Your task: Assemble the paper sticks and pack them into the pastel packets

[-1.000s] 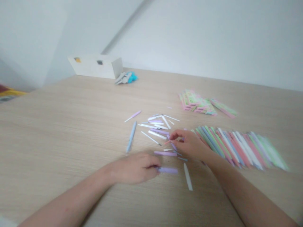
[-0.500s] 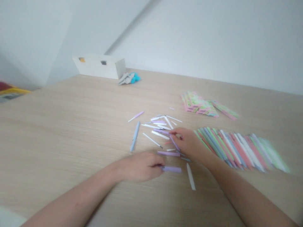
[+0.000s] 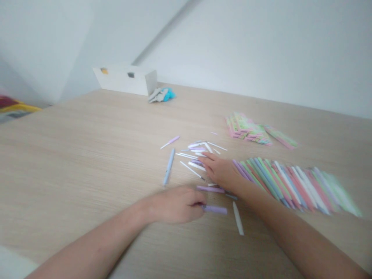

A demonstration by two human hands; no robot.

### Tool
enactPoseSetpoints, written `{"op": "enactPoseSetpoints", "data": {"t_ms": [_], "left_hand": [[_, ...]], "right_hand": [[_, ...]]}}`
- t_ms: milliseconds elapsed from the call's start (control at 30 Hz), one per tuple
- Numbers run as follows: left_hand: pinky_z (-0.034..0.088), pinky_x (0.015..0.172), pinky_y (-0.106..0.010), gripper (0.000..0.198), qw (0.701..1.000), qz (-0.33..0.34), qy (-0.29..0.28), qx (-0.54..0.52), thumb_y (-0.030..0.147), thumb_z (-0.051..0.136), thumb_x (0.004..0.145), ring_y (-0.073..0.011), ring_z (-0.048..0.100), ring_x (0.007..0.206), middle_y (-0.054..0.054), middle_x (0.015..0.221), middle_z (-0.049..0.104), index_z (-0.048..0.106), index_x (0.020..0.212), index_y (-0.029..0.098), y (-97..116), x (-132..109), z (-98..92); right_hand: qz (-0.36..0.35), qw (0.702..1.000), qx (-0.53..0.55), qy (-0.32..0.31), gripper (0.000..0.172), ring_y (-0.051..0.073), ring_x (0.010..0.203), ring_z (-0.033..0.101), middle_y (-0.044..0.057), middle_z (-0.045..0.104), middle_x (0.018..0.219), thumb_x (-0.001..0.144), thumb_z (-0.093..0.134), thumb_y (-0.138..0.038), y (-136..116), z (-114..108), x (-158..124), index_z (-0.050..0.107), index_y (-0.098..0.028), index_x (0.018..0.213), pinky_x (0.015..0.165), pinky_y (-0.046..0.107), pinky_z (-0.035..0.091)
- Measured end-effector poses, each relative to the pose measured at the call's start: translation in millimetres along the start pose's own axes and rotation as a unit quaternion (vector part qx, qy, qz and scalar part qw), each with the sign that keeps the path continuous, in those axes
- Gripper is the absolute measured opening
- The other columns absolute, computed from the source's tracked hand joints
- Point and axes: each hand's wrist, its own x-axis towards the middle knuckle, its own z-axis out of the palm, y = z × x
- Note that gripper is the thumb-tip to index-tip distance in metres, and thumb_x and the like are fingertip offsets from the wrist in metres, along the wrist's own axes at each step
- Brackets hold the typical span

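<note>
Opened out from its earlier pinch: right hand (image 3: 219,170), shown flat with fingers extended, placed over the edge of a loose heap of pastel plastic sticks (image 3: 197,155) on a wooden table (image 3: 87,162). Left hand (image 3: 177,203), shown curled closed on the end of a lilac stick (image 3: 215,209), positioned near a second lilac stick (image 3: 210,189). Farther right, a fanned row of striped sticks (image 3: 290,185) laid flat; beyond, stacked pink-and-green packets (image 3: 247,130); at the far edge, a white box (image 3: 124,79).
</note>
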Motion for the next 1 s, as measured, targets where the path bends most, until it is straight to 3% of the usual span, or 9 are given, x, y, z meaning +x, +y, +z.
{"op": "enactPoseSetpoints", "data": {"t_ms": [400,633,833,1000], "left_hand": [[0.030,0.050,-0.024,0.015,1.000,0.012,-0.001,-0.019,0.017,0.044,0.081,-0.0115,0.048,0.056,0.000,0.064,0.056,0.058,0.076,0.017,0.8,-0.8,-0.1],[0.030,0.052,-0.024,0.014,1.000,0.018,0.010,-0.010,0.018,0.045,0.081,-0.0119,0.048,0.058,0.000,0.065,0.055,0.057,0.073,0.017,0.2,-0.7,-0.1],[0.030,0.052,-0.023,0.013,0.999,0.022,0.009,-0.022,0.017,0.043,0.080,-0.0113,0.047,0.058,0.001,0.065,0.055,0.055,0.074,0.018,0.7,-1.0,-0.5],[0.031,0.053,-0.023,0.012,0.999,0.028,0.009,-0.020,0.016,0.044,0.080,-0.0109,0.047,0.059,0.002,0.065,0.054,0.053,0.072,0.017,0.3,-1.0,-0.3]], "right_hand": [[-0.047,0.996,0.074,-0.004,0.033,0.019,0.110,0.058,0.006,0.058,0.128,0.089,0.042,-0.021,-5.4,-3.7,-18.7,0.061,-0.020,0.116,0.096,0.032,0.045],[-0.020,0.995,0.102,-0.002,0.034,0.018,0.108,0.060,0.005,0.062,0.122,0.088,0.041,-0.017,-5.1,-8.7,-25.3,0.063,-0.020,0.114,0.094,0.030,0.044],[0.105,0.992,0.067,0.026,0.038,0.020,0.105,0.060,0.008,0.064,0.117,0.086,0.039,-0.011,6.9,-25.8,-14.3,0.061,-0.016,0.116,0.092,0.030,0.044],[0.085,0.996,0.032,0.018,0.037,0.019,0.110,0.056,0.006,0.062,0.122,0.087,0.039,-0.011,20.1,-15.8,2.5,0.061,-0.017,0.116,0.097,0.030,0.040]]}}
